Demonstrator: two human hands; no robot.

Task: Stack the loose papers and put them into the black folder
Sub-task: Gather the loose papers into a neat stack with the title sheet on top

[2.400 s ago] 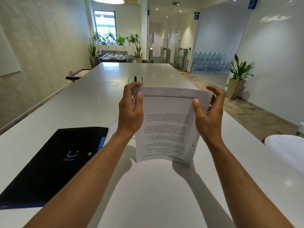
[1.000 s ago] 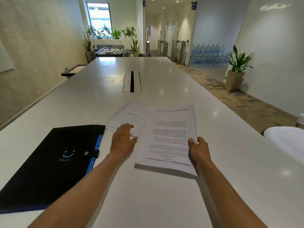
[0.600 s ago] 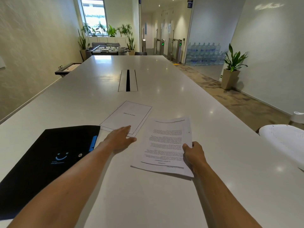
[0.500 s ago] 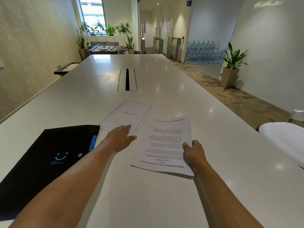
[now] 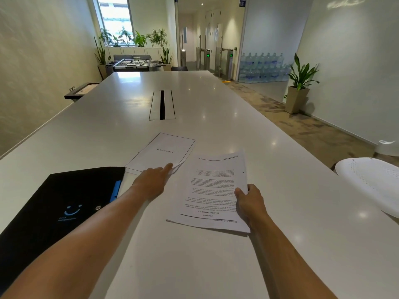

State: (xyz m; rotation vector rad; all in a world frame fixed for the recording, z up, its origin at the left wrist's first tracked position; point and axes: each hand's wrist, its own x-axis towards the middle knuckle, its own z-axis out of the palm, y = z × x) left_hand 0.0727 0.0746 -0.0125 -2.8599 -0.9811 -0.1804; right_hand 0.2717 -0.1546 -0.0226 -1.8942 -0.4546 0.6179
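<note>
A stack of printed papers [image 5: 212, 188] lies on the white table [image 5: 194, 266], its far end curling up a little. My right hand [image 5: 250, 201] grips the stack's right edge. A thin pile of sheets headed "BIBLIOGRAPHY" [image 5: 160, 151] lies further away and to the left. My left hand [image 5: 152, 182] rests on that pile's near corner, and the forefinger lifts the corner's edge. The black folder [image 5: 54, 212] with a blue strip and a snap button lies shut at the left.
A cable slot [image 5: 162, 104] runs along the middle of the table. A white chair [image 5: 371, 182] stands at the right edge. The table's left edge runs close to a wall. A potted plant [image 5: 299, 87] stands on the floor at the right.
Both hands held the stack upright; since then it has been laid flat on the table. My left hand let go of it and reached to the near corner of the bibliography pile.
</note>
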